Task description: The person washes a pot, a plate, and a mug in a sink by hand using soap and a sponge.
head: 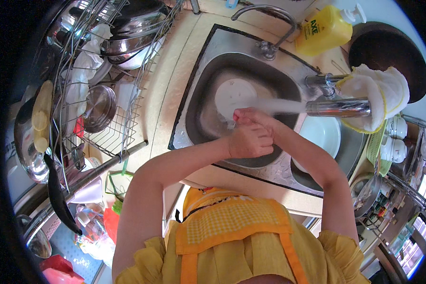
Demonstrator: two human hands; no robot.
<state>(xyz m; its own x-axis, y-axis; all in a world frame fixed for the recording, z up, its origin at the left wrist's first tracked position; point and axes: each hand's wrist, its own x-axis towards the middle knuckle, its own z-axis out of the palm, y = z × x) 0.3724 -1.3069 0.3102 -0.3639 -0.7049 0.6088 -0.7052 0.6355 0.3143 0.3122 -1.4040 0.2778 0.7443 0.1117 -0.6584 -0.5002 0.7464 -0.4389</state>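
Note:
My left hand (251,141) is curled against my right hand (252,116), and the two are pressed together over the steel sink basin (202,131). My left fingers wrap about the right hand near its wrist. The right fingers are partly hidden and point left. A stream of water (280,105) runs from the chrome faucet spout (337,107) and passes just beyond my right hand. Below, a white round plate (234,94) lies on the basin floor. No tool shows in either hand.
A white cloth with yellow edging (380,96) drapes over the faucet. The second basin holds a white bowl (323,131). Behind stand a curved tap (287,30), a yellow AXE pump bottle (325,30) and a dark pan (387,53). A wire dish rack (127,103) with pots is left.

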